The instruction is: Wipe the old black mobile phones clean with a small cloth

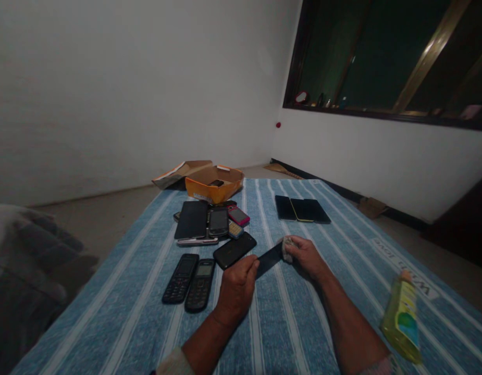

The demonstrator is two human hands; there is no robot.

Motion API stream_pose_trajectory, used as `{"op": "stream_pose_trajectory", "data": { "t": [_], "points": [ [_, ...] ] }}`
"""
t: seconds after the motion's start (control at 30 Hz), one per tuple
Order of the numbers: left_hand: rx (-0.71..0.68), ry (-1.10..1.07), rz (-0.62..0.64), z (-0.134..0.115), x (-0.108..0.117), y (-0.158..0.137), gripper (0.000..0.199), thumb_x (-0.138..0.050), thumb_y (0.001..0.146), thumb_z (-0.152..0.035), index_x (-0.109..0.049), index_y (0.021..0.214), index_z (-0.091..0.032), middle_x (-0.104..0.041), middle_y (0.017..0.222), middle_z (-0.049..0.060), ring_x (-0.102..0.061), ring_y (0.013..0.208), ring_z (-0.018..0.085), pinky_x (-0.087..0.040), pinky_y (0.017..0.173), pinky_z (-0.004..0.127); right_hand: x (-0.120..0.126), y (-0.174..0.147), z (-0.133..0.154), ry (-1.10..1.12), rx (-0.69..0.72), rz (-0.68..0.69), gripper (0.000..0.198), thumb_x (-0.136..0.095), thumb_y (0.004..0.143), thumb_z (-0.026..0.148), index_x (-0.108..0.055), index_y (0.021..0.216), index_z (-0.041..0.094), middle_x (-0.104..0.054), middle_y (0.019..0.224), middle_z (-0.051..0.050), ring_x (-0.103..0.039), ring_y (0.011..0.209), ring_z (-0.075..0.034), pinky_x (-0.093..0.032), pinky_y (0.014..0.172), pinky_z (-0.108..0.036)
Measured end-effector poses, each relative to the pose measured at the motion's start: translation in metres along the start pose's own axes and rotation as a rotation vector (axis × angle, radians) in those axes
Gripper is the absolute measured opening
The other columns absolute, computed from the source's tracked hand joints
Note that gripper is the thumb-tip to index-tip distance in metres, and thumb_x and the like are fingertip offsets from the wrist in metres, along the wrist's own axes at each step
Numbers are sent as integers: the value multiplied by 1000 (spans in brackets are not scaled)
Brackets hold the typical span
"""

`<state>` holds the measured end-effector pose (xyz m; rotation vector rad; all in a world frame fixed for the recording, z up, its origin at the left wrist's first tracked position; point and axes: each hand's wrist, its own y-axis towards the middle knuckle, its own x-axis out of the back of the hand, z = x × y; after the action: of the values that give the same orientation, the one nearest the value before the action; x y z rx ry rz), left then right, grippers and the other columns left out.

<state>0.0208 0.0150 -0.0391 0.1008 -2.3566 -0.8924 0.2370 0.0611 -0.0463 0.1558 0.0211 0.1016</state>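
Observation:
My left hand (pixel 237 286) is closed around the near end of a dark smartphone (pixel 270 260), held tilted just above the striped cloth. At the phone's far end my right hand (pixel 305 255) pinches a small greyish cloth (pixel 289 249) against it. Just left of the held phone lies a black phone (pixel 235 249), back or screen side unclear. Two black keypad phones (pixel 200 284) rest side by side nearer to me on the left. Beyond them is a pile of phones, with a large dark one (pixel 191 220), a grey one (pixel 218 221) and a pink one (pixel 238 214).
An orange cardboard box (pixel 214 190) with its lid open stands at the far end of the blue striped cloth (pixel 241 344). Several dark phones (pixel 302 209) lie in a row at the back right. A yellow-green bottle (pixel 402 319) lies near the right edge.

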Motion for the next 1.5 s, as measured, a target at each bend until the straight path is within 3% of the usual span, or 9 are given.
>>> {"op": "stream_pose_trajectory", "data": {
  "t": [0.17,0.37,0.5,0.63,0.77,0.93,1.1,1.5],
  "points": [
    [43,-90,36,-4,1,2,29,-42,94,-30,-67,86,-19,-71,74,2,-68,68,16,-51,63,24,-3,-2,6,192,-36,-23,23,-72,73,33,-71,88,16,-61,65,1,-49,51,-10,-38,48,-22],
    [52,-158,38,-5,1,3,25,-45,93,-29,-67,88,-19,-70,73,1,-67,67,15,-51,63,23,-6,-5,16,230,-34,-77,21,-71,71,30,-73,88,17,-61,62,1,-49,46,-11,-39,43,-23],
    [60,-181,44,-5,2,3,25,-44,92,-26,-68,91,-18,-71,76,3,-68,70,16,-52,66,24,-6,-7,37,49,80,-116,18,-70,73,29,-75,88,20,-68,72,-2,-59,60,-15,-47,58,-28],
    [48,-184,90,-1,-2,1,28,-43,93,-25,-69,96,-17,-73,81,6,-70,77,17,-54,71,26,-7,-10,68,-261,244,-73,12,-67,75,26,-75,81,21,-70,79,-3,-63,75,-19,-47,70,-31],
    [67,-170,119,3,-6,-1,30,-44,93,-26,-71,100,-15,-75,89,9,-71,83,20,-56,77,30,-16,-15,89,-517,419,35,10,-62,81,24,-72,83,21,-66,77,-2,-61,74,-18,-44,70,-30],
    [63,-239,67,-5,-1,2,32,-46,94,-31,-70,109,-14,-75,102,10,-71,95,21,-55,88,32,-37,-22,98,-710,527,129,13,-55,89,18,-66,83,20,-60,73,-1,-57,71,-15,-41,66,-27],
    [47,-315,-16,-19,8,7,35,-45,95,-33,-67,115,-15,-72,114,10,-67,107,21,-52,96,31,-59,-26,97,-829,593,176,14,-51,93,19,-62,84,19,-57,74,-2,-54,73,-16,-40,68,-27],
    [66,-370,-14,-24,12,13,25,-49,93,-30,-68,104,-18,-74,98,5,-70,88,16,-54,80,24,-59,-23,95,-695,626,219,13,-52,93,16,-62,85,19,-59,79,-2,-55,78,-15,-42,72,-26]
  ]
}}
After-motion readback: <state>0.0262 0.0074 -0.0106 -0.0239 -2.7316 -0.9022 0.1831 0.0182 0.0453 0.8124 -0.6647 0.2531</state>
